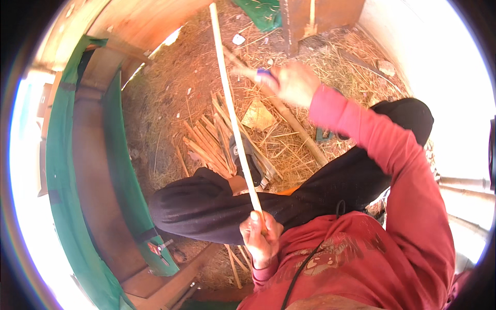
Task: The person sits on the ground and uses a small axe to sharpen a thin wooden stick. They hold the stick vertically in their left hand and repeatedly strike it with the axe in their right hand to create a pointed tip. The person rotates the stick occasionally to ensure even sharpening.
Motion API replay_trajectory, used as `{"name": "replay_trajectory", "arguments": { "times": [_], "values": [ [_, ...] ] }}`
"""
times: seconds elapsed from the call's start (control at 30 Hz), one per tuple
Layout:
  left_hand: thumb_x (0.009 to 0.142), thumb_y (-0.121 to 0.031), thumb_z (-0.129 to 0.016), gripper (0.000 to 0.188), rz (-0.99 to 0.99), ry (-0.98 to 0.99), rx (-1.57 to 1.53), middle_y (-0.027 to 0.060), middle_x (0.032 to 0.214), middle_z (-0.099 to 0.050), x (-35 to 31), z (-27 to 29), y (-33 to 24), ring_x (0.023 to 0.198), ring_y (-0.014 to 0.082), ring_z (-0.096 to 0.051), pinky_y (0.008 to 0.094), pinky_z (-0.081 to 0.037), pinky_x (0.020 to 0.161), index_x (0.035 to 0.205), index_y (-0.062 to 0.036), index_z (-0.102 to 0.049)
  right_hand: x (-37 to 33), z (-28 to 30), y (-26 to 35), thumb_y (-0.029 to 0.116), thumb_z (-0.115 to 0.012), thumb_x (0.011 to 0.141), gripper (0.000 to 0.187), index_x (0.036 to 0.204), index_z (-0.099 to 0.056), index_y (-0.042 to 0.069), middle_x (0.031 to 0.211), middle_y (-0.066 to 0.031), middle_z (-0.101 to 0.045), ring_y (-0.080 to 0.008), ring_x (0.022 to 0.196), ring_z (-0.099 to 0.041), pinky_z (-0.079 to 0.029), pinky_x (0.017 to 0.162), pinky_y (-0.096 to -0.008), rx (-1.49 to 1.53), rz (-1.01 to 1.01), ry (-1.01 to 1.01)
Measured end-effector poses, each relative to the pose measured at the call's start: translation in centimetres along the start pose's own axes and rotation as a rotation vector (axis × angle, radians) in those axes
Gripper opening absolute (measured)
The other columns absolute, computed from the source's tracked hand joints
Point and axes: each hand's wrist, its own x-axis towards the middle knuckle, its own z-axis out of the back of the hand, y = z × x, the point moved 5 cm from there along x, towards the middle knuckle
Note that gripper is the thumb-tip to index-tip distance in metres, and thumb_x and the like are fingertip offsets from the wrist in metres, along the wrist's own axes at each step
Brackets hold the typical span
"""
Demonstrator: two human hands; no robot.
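Here's the left hand [261, 240], low and close to the body, clenched round the bottom end of a pale stick [229, 98], thumb laid along its face. The stick runs up and away from that hand, leaning a little left, its far end with no hand on it. Up and to the right of the left hand is the right hand [298, 85], blurred, fingers apparently curled round a blue item [267, 78]; whether that item has an edge, I can't tell. It sits right of the stick, and I see a gap between them.

Straight below the stick's line, ahead of the left hand, there's a shoe [254, 168], with split sticks [204, 147] bunched to its left. A pole [297, 126] lies slantwise below the right hand, a yellow piece [259, 114] just beside it.

Now the danger: one hand at one end of something that long makes a lever, so a knock up top could twist it out of the left hand. If the blue item does cut, a slip down the stick would head for that thumb, or for the trousers [201, 204] underneath. Splinters could also jab the palm if the grip slides.
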Motion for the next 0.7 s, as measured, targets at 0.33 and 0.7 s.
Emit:
{"name": "replay_trajectory", "arguments": {
  "times": [0.33, 0.7],
  "values": [
    [0.102, -0.031, -0.042, 0.042, 0.013, -0.058, 0.031, -0.0041, 0.045, -0.027, 2.1, 0.7, -0.1, 0.036, 0.0037, -0.018, 0.0226, -0.013, 0.036, 0.071, -0.0026, -0.047, -3.1, 2.4, 4.4, 0.040, -0.059, 0.090, 0.036, 0.076, -0.058, 0.007, 0.049, -0.0117, -0.048, -0.0306, 0.041, -0.052, -0.037, 0.041, -0.0422, 0.231, 0.245, 0.108],
    [0.101, -0.031, -0.044, 0.043, 0.043, 0.014, 0.136, -0.0045, 0.046, -0.030, -0.2, 0.7, 1.6, 0.035, 0.0028, -0.020, 0.0209, -0.014, 0.036, 0.070, -0.0016, -0.047, 1.7, 4.0, -2.9, 0.044, -0.045, 0.097, 0.047, 0.073, -0.061, 0.007, 0.045, -0.0104, -0.046, -0.0231, 0.035, -0.047, -0.036, 0.036, -0.0393, 0.039, -0.094, -0.189]
  ]
}}
